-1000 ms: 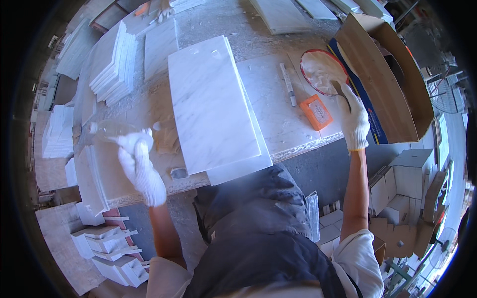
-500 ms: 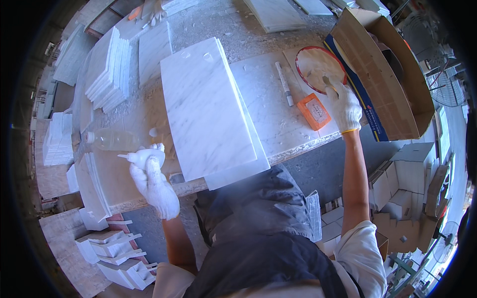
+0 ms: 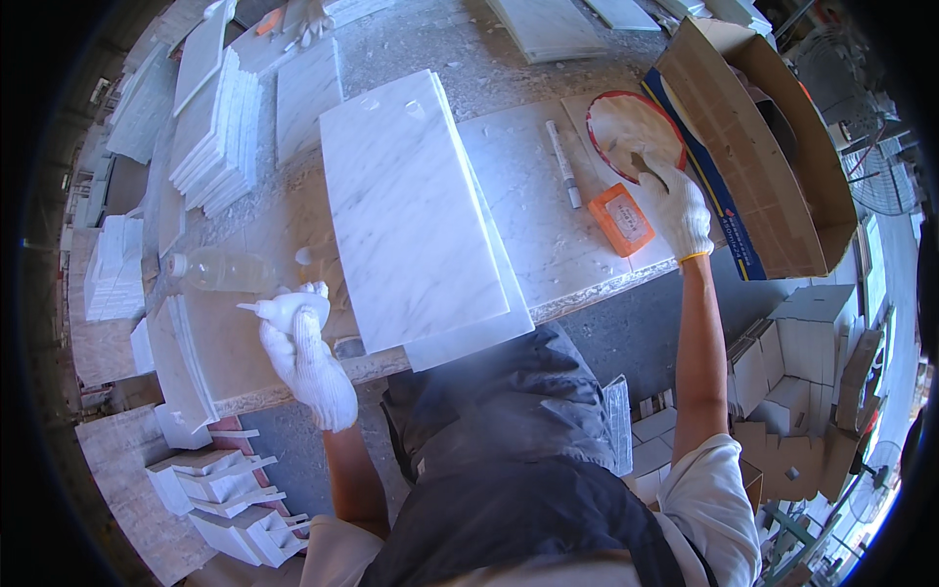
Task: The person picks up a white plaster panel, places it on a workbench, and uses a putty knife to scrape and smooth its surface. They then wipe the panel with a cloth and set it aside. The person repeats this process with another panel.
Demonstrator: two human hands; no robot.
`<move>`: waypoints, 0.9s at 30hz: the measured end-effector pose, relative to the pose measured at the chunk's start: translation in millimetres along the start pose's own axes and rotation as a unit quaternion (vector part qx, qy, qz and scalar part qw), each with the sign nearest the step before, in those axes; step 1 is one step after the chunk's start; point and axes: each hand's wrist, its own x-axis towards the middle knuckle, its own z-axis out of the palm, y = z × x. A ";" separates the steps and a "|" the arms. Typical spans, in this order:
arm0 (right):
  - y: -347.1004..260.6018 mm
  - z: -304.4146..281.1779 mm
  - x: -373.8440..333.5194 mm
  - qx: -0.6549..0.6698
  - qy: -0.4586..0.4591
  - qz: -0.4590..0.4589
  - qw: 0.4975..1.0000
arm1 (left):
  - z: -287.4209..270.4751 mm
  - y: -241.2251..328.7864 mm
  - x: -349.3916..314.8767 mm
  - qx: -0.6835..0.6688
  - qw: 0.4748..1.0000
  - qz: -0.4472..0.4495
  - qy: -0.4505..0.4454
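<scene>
You have two gloved hands at work, one object in each. Your left hand holds one white spouted bottle; your right hand holds one dark flat tool. Of the rest on the counter near you, count one red-rimmed dish of pale paste, one orange box, one marker, one clear bottle lying on its side and one long cardboard box. At least two slabs lie crosswise between your hands: a veined marble slab on top and a pale slab jutting out beneath it past the counter's front edge. The leaning stack of tiles at the far left holds several, too tightly packed to count.

Your left forearm slants up and leftward; that grip is curled around the white spouted bottle, whose spout points left, just in front of the clear bottle. Your right forearm rises nearly straight, and its grip pinches the dark flat tool between thumb and fingers, the tip over the near side of the red-rimmed dish, beside the cardboard box. The orange box sits just left of that wrist.
</scene>
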 end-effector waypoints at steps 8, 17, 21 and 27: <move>6.4 -1.7 0.7 0.060 -0.046 0.046 0.996 | -0.7 -0.4 -1.8 -0.008 1.000 0.011 -0.001; -71.5 -27.8 -14.6 0.273 -0.039 0.020 0.961 | 11.8 3.1 -4.6 -0.036 0.999 0.015 -0.005; -149.1 -46.7 -23.0 0.276 -0.215 0.061 0.935 | 14.8 6.3 -10.1 -0.041 0.999 -0.022 0.016; -232.9 -13.8 -22.4 0.344 -0.228 -0.138 0.900 | 5.0 17.8 -15.9 -0.030 0.995 -0.088 0.018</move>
